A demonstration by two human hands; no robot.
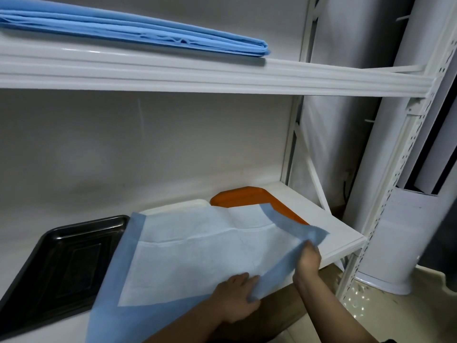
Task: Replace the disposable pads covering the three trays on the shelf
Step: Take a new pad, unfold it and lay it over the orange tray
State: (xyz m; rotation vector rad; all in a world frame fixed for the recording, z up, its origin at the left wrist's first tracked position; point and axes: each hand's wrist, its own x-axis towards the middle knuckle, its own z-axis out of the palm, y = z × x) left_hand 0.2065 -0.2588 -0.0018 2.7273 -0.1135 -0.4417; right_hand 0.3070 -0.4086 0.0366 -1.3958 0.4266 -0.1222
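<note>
Pad (197, 253) lies over the middle tray (173, 206) (flanked by trays left (69, 256) and right (242, 195)).

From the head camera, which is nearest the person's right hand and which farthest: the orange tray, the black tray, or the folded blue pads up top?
From the right hand:
1. Orange plastic tray, just behind it on the lower shelf, partly under the pad.
2. Black metal tray, far left on the same shelf.
3. Stack of folded blue pads, upper shelf, top left.
</note>
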